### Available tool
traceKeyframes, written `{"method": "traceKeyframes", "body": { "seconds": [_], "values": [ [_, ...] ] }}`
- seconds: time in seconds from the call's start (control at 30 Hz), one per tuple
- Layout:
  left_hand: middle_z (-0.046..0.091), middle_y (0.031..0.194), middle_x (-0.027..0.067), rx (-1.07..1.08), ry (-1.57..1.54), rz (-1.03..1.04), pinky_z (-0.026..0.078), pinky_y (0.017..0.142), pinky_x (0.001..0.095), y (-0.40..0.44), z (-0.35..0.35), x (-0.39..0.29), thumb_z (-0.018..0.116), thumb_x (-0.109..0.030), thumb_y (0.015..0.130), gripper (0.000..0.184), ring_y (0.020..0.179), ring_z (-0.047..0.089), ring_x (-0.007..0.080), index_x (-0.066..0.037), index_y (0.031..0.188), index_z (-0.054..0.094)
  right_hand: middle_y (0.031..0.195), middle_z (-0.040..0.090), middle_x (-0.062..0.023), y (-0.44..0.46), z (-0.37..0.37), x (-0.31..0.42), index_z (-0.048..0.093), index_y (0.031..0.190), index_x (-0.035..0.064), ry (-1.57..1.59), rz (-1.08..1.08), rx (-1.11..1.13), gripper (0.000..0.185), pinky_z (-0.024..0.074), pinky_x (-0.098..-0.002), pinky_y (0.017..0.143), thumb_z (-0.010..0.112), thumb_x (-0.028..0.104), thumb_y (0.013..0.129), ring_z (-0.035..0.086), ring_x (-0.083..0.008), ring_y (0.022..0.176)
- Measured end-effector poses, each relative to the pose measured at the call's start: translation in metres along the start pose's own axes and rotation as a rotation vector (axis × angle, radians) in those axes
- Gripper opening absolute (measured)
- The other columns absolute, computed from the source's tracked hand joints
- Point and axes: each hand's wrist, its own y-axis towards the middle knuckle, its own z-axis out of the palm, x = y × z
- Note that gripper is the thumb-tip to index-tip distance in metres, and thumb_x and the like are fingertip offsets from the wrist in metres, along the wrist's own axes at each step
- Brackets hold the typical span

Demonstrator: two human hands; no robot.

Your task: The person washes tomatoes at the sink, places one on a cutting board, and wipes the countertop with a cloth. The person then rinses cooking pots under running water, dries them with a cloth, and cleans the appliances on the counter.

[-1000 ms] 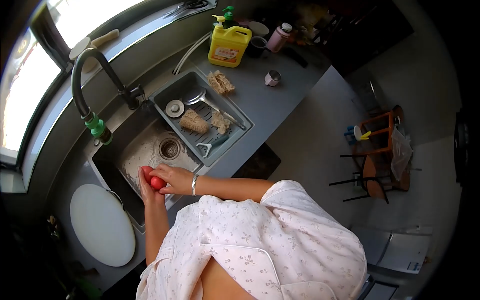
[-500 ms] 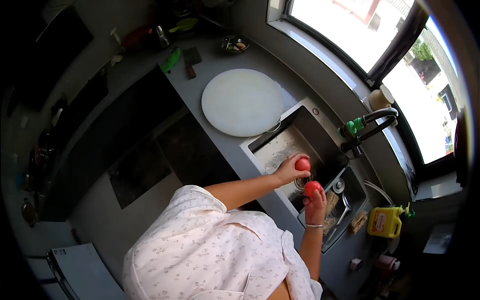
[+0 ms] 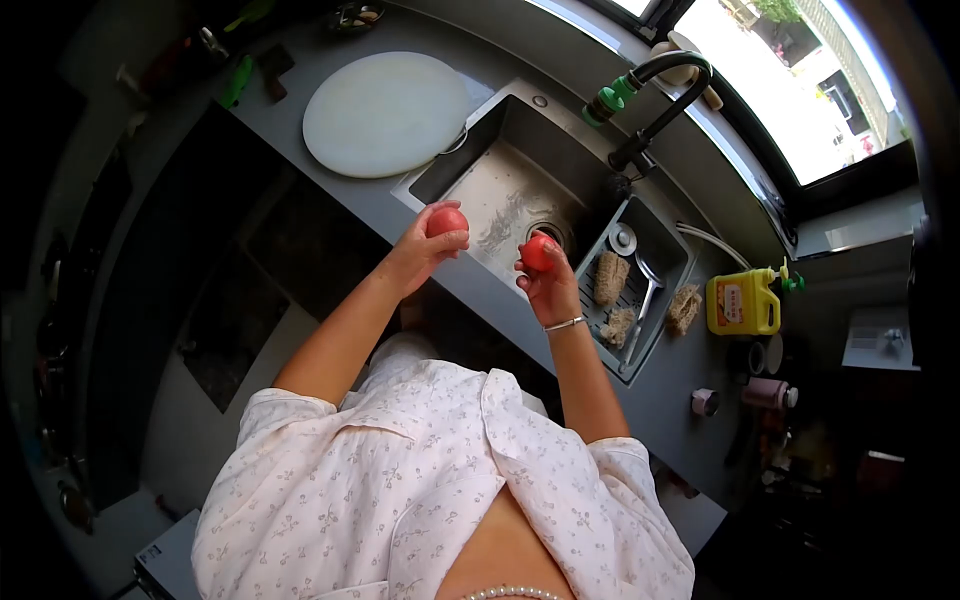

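Grasped in the partly curled fingers of the left hand (image 3: 418, 250) is one tomato (image 3: 447, 222); a second tomato (image 3: 539, 252) is gripped by the fingers of the right hand (image 3: 551, 290), on whose wrist a silver-coloured bracelet (image 3: 565, 323) is worn. Both tomatoes are held up near the front edge of the sink (image 3: 490, 195), apart from each other, the second in front of the round drain (image 3: 545, 233) as viewed. Droplets or wet streaks are seen on the basin floor. Behind the sink is mounted a dark, curved faucet (image 3: 690, 92), its spout fitted with a green nozzle (image 3: 612, 100). At one end of the sink, a round white cutting board (image 3: 388, 115) with a metal handle is laid flat on the grey countertop (image 3: 475, 290). At the other end is placed a grey drainer tray (image 3: 672, 262), in which a round metal sink stopper (image 3: 622, 238), a metal ladle (image 3: 650, 280) and two loofah pieces (image 3: 610, 278) are contained. Outside the tray, a further loofah piece (image 3: 684, 308) is set between it and a yellow pump jug (image 3: 742, 303). A pink bottle (image 3: 768, 393) and a small pink cup (image 3: 705, 402) are located farther along the countertop.
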Motion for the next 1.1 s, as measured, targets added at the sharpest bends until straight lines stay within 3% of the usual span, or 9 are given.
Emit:
{"method": "traceKeyframes", "body": {
  "seconds": [0.1,0.3,0.4,0.43,0.6,0.67,0.7,0.93,1.1],
  "values": [
    [0.052,0.109,0.0032,-0.181,0.439,0.134,0.048,0.078,0.0264,-0.018,0.001,-0.015,0.083,-0.007,0.069,0.063,0.094,0.055,0.0139,-0.014,0.123,0.051,0.094,0.057,-0.005,-0.001,0.022,0.001,0.05,0.116,0.0101,-0.314,-0.088,-0.022,0.044,0.0452,-0.023,0.053,0.071,0.003,0.079,0.059,-0.0137,0.071],
    [0.056,0.102,0.001,-0.232,0.799,0.476,0.047,0.086,0.0252,-0.018,-0.054,-0.05,0.086,-0.018,0.068,0.05,0.095,0.056,0.0138,-0.011,0.109,0.057,0.088,0.06,-0.0056,0.013,0.028,0.004,0.055,0.106,0.0095,-0.242,-0.041,0.006,0.025,0.0517,-0.0278,0.053,0.068,0.017,0.086,0.062,-0.0169,0.069],
    [0.057,0.099,0.0013,-0.287,0.734,0.428,0.049,0.079,0.025,-0.03,-0.085,-0.092,0.085,-0.02,0.069,0.049,0.091,0.057,0.0124,-0.012,0.108,0.056,0.084,0.059,-0.0059,0.041,0.016,-0.008,0.057,0.103,0.007,-0.844,-0.063,-0.283,0.028,0.056,-0.0273,0.054,0.071,0.012,0.079,0.065,-0.0177,0.068],
    [0.058,0.091,0.0017,-0.326,0.64,0.31,0.049,0.063,0.0216,-0.04,-0.088,-0.113,0.081,-0.022,0.073,0.041,0.075,0.057,0.0086,-0.011,0.105,0.057,0.088,0.059,-0.0063,0.051,0.007,-0.016,0.058,0.103,0.0069,-1.01,-0.132,-0.243,0.03,0.0561,-0.027,0.055,0.072,0.009,0.077,0.065,-0.017,0.07],
    [0.058,0.077,0.0026,-0.443,0.4,0.259,0.034,0.047,0.0171,-0.058,-0.174,-0.183,0.067,-0.036,0.083,0.033,0.053,0.045,0.0055,-0.01,0.1,0.054,0.084,0.063,-0.0102,0.076,0.057,-0.025,0.059,0.107,0.0066,-0.358,0.04,-0.088,0.035,0.0514,-0.0273,0.055,0.057,0.036,0.089,0.065,-0.0183,0.073],
    [0.061,0.081,0.0048,-0.496,0.384,0.24,0.034,0.047,0.0175,-0.059,-0.205,-0.205,0.065,-0.038,0.084,0.035,0.053,0.045,0.0059,-0.011,0.102,0.052,0.08,0.066,-0.0125,0.108,0.058,-0.032,0.064,0.098,0.0058,-1.175,0.097,-0.443,0.04,0.0526,-0.0333,0.063,0.06,0.044,0.085,0.066,-0.0214,0.079],
    [0.061,0.082,0.0054,-0.505,0.391,0.251,0.034,0.047,0.0177,-0.059,-0.218,-0.217,0.065,-0.038,0.085,0.036,0.053,0.046,0.006,-0.011,0.103,0.05,0.081,0.067,-0.0158,0.117,0.056,-0.045,0.066,0.092,0.0048,-1.833,-0.16,-0.512,0.044,0.0513,-0.0379,0.071,0.063,0.048,0.081,0.066,-0.0267,0.084],
    [0.056,0.089,0.0031,-0.506,0.443,0.226,0.041,0.052,0.0191,-0.028,-0.269,-0.247,0.076,-0.025,0.079,0.043,0.06,0.049,0.0064,-0.011,0.109,0.048,0.107,0.063,-0.013,0.158,0.117,-0.083,0.064,0.106,0.0084,-1.561,-0.416,-0.3,0.042,0.0526,-0.0379,0.081,0.078,0.03,0.073,0.065,-0.0298,0.088],
    [0.056,0.104,0.0025,-0.499,0.618,0.341,0.045,0.064,0.0216,0.005,-0.271,-0.237,0.078,-0.016,0.076,0.048,0.086,0.055,0.0094,-0.014,0.117,0.053,0.109,0.062,-0.0104,0.225,0.182,-0.099,0.054,0.115,0.0082,-1.33,-0.523,-0.169,0.053,0.0546,-0.0353,0.079,0.08,0.019,0.071,0.065,-0.0267,0.091]
  ]
}}
